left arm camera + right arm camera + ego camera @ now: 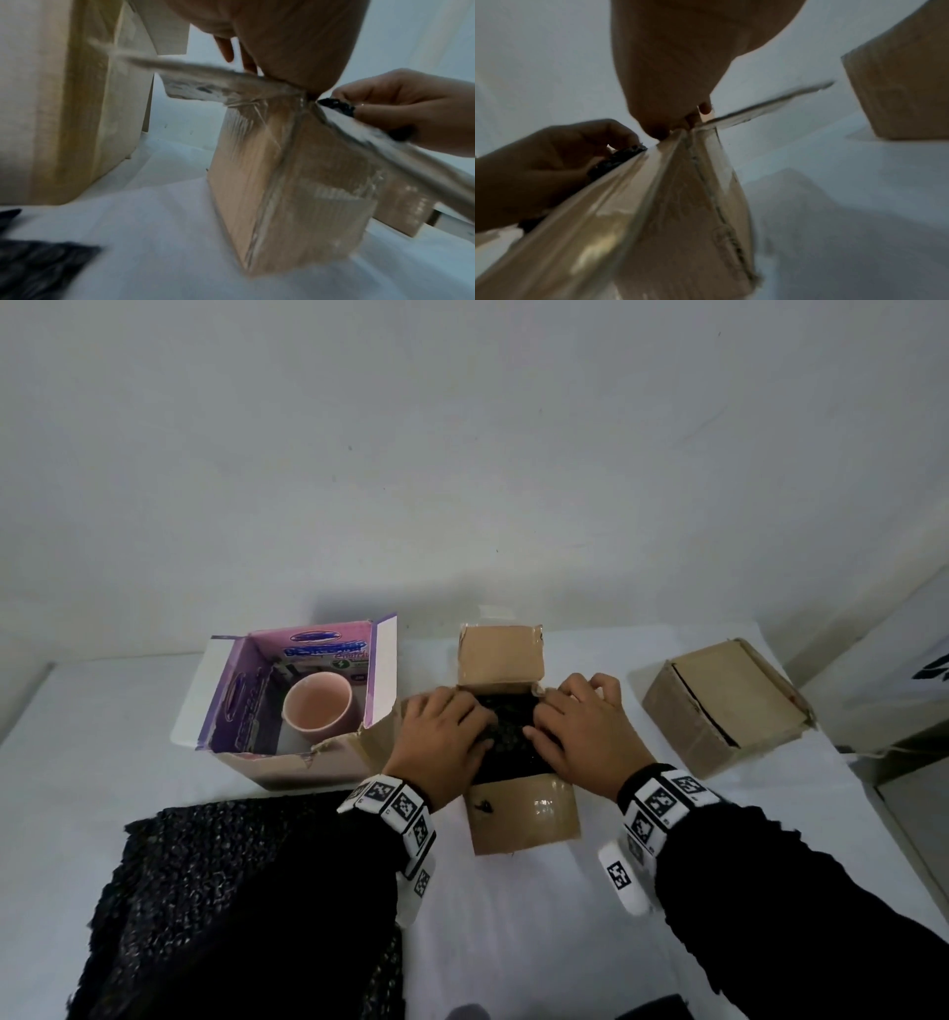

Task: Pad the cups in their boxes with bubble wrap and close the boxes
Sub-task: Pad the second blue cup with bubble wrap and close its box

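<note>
The middle brown box [521,806] stands open, stuffed with black bubble wrap [508,737]. At left, a pink cup [317,713] stands upright in an open purple-lined box [287,695]. At right, 1 brown box [724,706] is closed.

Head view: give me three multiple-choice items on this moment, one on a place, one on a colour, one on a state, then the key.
1. Where is the pink cup?
A. in the purple-lined box
B. in the middle box
C. on the table

2. What colour is the bubble wrap?
A. clear
B. black
C. pink

3. What state is the right-hand box in?
A. wide open
B. crushed flat
C. closed

Key: A, it stands inside the purple-lined box; B, the sheet lies dark on the table; C, its flaps are folded shut.
</note>
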Motion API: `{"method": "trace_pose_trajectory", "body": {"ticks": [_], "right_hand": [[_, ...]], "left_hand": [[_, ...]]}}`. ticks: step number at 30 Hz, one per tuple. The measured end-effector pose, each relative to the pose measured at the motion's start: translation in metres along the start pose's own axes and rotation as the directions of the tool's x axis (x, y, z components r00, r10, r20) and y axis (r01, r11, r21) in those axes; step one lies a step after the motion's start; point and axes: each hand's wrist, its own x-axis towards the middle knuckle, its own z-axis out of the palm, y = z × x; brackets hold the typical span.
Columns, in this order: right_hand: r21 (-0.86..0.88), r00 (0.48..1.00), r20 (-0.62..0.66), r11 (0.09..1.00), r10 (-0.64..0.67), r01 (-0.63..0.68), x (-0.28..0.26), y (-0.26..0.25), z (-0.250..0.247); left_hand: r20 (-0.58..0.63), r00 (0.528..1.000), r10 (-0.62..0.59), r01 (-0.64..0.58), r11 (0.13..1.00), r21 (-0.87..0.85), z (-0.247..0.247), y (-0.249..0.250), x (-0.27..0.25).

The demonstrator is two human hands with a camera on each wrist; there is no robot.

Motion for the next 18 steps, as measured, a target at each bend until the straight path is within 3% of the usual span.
{"method": "trace_pose_trajectory", "body": {"ticks": [2,6,13,15,18], "right_hand": [[0.031,0.997,0.04,0.997,-0.071,0.07,-0.011,0.004,-0.006],[0.051,0.984,0.151,0.994,-0.098,0.091,-0.03,0.01,-0.009],[-0.06,0.973,0.23,0.997,-0.034,0.049,-0.036,-0.005,-0.006],[-0.033,0.98,0.197,0.999,-0.006,0.013,-0.037,-0.013,-0.008],[0.072,0.983,0.167,0.995,-0.078,0.067,-0.04,-0.028,-0.003]], "left_hand": [[-0.037,0.99,0.136,-0.139,0.988,-0.073,0.004,0.005,-0.009],[0.087,0.966,0.245,-0.244,0.969,-0.027,0.006,0.006,-0.032],[0.076,0.993,0.09,-0.097,0.99,0.105,0.012,0.02,-0.038],[0.049,0.998,0.043,-0.048,0.994,0.098,0.014,0.026,-0.041],[0.022,0.996,0.083,-0.085,0.992,0.099,0.015,0.027,-0.045]]}}
